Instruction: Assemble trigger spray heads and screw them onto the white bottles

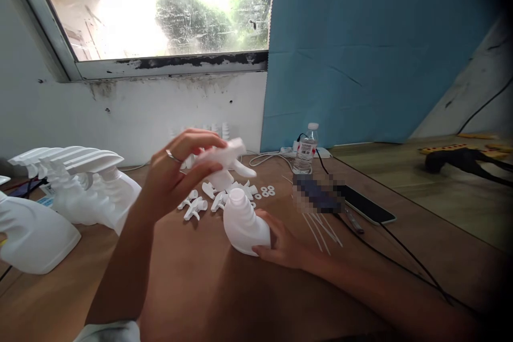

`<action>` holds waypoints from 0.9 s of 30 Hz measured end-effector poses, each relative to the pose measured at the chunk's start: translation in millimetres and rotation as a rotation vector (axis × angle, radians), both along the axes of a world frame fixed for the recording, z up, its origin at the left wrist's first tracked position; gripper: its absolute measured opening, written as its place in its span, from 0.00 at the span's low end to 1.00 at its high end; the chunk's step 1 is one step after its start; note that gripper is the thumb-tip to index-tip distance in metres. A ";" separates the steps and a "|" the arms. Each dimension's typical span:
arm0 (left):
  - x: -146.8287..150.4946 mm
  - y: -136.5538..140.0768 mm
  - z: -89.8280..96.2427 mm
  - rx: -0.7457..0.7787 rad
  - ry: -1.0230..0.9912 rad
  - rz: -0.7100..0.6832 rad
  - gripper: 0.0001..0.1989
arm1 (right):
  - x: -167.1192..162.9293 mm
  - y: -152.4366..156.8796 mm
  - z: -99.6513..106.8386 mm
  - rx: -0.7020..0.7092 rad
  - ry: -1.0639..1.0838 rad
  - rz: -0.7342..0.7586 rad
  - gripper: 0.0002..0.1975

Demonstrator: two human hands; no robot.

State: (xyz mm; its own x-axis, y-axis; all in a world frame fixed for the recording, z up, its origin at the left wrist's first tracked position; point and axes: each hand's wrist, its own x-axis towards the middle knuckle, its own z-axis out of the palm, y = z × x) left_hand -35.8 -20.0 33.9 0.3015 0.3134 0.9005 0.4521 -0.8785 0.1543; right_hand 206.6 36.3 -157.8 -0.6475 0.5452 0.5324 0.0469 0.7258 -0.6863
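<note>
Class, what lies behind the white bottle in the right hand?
White trigger parts and small rings show on the table behind the bottle; whatever its body covers is hidden.

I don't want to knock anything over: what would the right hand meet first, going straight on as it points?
The right hand touches the curved white plastic bottle, so that comes first. Past it, loose white plastic trigger heads may lie in line; depth is unclear.

We get strong daylight from the window (172,10), its middle glaring white, while the counter (184,288) dims toward us. The sprayer (224,161) looks slightly blurred, a pixelated patch (318,193) hides detail, and black vignetting darkens our right-hand corners.
</note>
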 end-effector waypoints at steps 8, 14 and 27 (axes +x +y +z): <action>22.7 11.2 -8.9 -0.113 0.130 -0.041 0.10 | -3.0 -1.8 -2.2 -0.136 0.006 -0.043 0.28; 17.5 9.9 -12.1 -0.204 0.202 -0.013 0.12 | -5.1 -4.7 1.9 -0.172 0.014 -0.004 0.26; 20.1 16.9 -16.4 -0.276 0.139 0.075 0.10 | -8.3 5.8 29.9 -0.383 0.061 0.226 0.28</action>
State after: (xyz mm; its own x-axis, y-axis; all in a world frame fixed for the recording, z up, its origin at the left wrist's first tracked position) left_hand -15.7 -3.1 17.5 0.3821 0.5662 0.7303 0.5479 -0.7752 0.3144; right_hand 198.3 42.1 -127.9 -0.7468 0.5589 0.3605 -0.1326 0.4060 -0.9042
